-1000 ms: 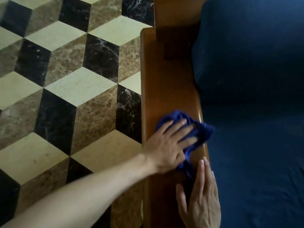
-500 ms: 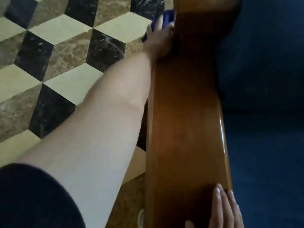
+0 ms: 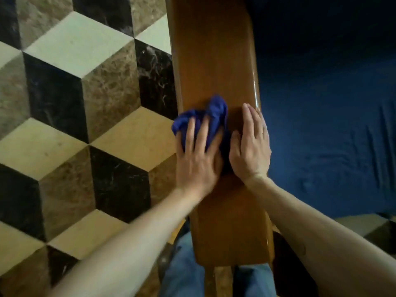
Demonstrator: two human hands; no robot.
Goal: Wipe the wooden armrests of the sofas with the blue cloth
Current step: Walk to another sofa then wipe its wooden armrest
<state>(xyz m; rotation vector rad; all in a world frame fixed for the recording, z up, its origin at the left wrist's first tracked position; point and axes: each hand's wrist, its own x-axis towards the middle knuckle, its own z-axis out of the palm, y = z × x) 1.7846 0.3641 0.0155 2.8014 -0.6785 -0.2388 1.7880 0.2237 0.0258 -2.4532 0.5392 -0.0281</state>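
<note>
Wooden armrest point(image 3: 216, 61): left hand point(image 3: 198, 159) presses blue cloth point(image 3: 205, 116) flat-fingered; right hand point(image 3: 251, 146) rests flat.

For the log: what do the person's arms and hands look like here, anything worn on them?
Both arms are bare from forearm to wrist, with no sleeves in view. The left hand and right hand wear no gloves, and no rings, watch or bracelets show. The left hand is slightly blurred. Blue jeans show below.

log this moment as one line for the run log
left hand: presses blue cloth flat on wooden armrest | right hand: flat on armrest, beside cloth | phase: wiping
</note>
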